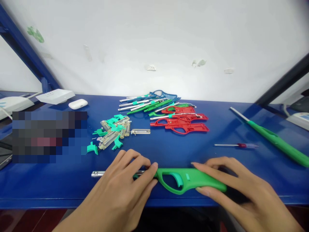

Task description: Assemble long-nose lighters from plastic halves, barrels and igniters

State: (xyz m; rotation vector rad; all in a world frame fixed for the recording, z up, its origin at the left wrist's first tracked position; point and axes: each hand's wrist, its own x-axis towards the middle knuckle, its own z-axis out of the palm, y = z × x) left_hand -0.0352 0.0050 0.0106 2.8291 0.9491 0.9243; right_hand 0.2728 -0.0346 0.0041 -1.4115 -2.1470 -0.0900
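A green lighter body (200,178) with a teal trigger lies level near the table's front edge, its metal tube (97,174) pointing left. My left hand (127,183) is closed around the narrow neck, thumb and fingers pinching it and covering part of the tube. My right hand (234,183) grips the wide handle end between thumb and fingers. Beyond my left hand lies a heap of clear fuel tanks (141,131) and teal triggers (92,148). Red casing halves (199,127) and blue and green lighter parts (166,95) are piled farther back.
A screwdriver (242,145) lies behind my right hand. Another green lighter (277,141) rests at the right. At the left are a white case (78,104), a white box (56,96) and a blurred-out area. A white wall (169,38) stands behind the blue table (183,148).
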